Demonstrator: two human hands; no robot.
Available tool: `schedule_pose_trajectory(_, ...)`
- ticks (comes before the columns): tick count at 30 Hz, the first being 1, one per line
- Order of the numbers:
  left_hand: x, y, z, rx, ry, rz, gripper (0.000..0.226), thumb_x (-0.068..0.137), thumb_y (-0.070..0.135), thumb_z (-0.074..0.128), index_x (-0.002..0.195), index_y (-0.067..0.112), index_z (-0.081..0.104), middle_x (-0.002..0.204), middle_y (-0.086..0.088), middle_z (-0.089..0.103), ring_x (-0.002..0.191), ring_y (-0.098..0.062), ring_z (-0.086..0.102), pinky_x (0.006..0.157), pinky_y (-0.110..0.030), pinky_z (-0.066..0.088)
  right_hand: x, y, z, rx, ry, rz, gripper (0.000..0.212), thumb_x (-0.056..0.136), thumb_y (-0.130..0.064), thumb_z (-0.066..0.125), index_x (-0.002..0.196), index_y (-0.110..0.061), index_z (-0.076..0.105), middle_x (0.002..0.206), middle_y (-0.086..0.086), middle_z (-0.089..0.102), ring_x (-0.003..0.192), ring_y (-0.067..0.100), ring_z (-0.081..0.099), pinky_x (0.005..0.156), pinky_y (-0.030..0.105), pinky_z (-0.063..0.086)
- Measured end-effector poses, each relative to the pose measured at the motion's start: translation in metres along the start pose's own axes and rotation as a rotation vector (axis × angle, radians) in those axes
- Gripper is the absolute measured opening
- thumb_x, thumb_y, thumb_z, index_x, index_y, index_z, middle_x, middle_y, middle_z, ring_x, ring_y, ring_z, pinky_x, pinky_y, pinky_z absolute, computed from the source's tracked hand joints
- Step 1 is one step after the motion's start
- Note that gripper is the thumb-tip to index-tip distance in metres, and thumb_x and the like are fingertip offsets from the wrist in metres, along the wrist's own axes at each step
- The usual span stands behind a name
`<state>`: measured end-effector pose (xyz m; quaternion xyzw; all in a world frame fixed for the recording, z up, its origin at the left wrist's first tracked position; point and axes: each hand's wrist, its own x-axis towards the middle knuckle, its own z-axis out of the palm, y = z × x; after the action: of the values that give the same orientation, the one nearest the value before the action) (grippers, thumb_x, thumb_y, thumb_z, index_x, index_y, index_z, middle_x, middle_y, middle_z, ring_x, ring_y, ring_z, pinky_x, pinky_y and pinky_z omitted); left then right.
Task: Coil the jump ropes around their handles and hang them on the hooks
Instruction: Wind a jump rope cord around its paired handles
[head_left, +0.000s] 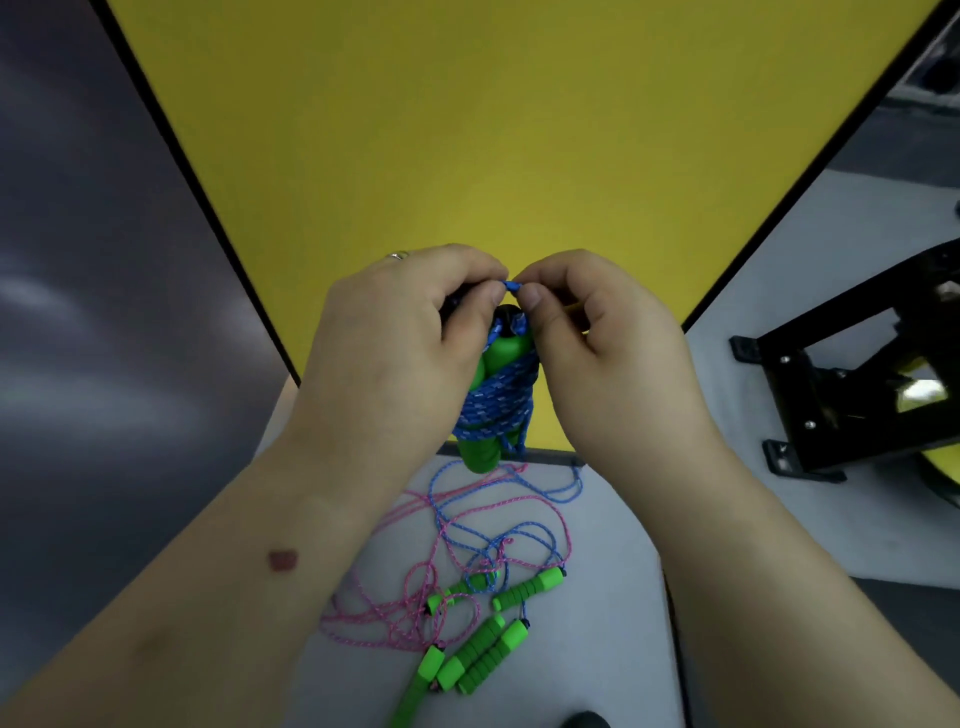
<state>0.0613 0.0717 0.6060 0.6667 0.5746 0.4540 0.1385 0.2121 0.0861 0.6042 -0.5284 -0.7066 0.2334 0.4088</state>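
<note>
yellow board (519, 130) upright | black stand (852, 384) right | grey table (613, 597)

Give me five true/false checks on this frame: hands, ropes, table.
1. Both hands pinch a blue rope end. True.
2. The held blue braided rope coil wraps pink handles. False: the foam handles are green.
3. Loose pink and blue ropes lie tangled on the grey table. True.
4. The left hand wears no ring. False: a ring shows.
5. The right hand rests flat on the table. False: it is raised, pinching rope.
</note>
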Motion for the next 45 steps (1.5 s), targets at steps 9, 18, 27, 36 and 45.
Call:
schedule_pose_trajectory(9,0.104,0.157,-0.093,-0.179,-0.079,-0.085,0.021,0.096,0.018,0.066,0.109,0.03,0.076,0.096,0.024,0.073,0.089,0.011,0.068,0.077,-0.004,0.045,0.073,-0.148,-0.141,0.053,0.022,0.04,0.015,0.102,-0.022,0.056,0.09,-0.028,0.064,0.067,-0.019,0.057,0.064,-0.001,0.053,0.056,0.012,0.037)
schedule_pose_trajectory(18,0.201,0.276,-0.136,-0.147,-0.038,-0.009,0.019,0.098,0.02,0.064,0.102,0.032,0.079,0.072,0.024,0.064,0.068,0.011,0.059,0.059,-0.003,0.036,0.148,-0.231,-0.251,0.028,0.081,0.03,0.013,0.102,-0.027,0.055,0.093,-0.029,0.065,0.082,-0.011,0.068,0.079,0.015,0.066,0.073,0.046,0.059)
schedule_pose_trajectory(27,0.264,0.307,-0.124,-0.163,0.089,-0.053,0.014,0.096,0.021,0.067,0.103,0.026,0.078,0.085,0.019,0.071,0.08,0.003,0.065,0.067,-0.004,0.042,0.214,-0.239,-0.284,0.057,0.07,0.062,0.013,0.102,-0.03,0.056,0.096,-0.027,0.067,0.089,-0.011,0.069,0.085,0.016,0.069,0.077,0.048,0.06)
schedule_pose_trajectory(36,0.323,0.307,-0.109,-0.175,0.16,-0.122,0.015,0.095,0.023,0.066,0.104,0.025,0.079,0.093,0.012,0.073,0.088,-0.007,0.068,0.078,-0.02,0.051,0.28,-0.239,-0.285,0.06,0.078,0.063,0.014,0.102,-0.026,0.055,0.094,-0.02,0.065,0.089,0.004,0.068,0.089,0.032,0.067,0.079,0.056,0.057)
schedule_pose_trajectory(45,0.348,0.305,-0.092,-0.092,0.204,-0.178,0.029,0.093,0.025,0.062,0.07,0.01,0.07,0.068,-0.003,0.07,0.072,-0.029,0.066,0.063,-0.034,0.044,0.305,-0.229,-0.287,0.039,0.127,0.085,0.034,0.101,-0.024,0.058,0.069,-0.032,0.051,0.064,-0.009,0.055,0.064,0.018,0.054,0.072,0.049,0.058)
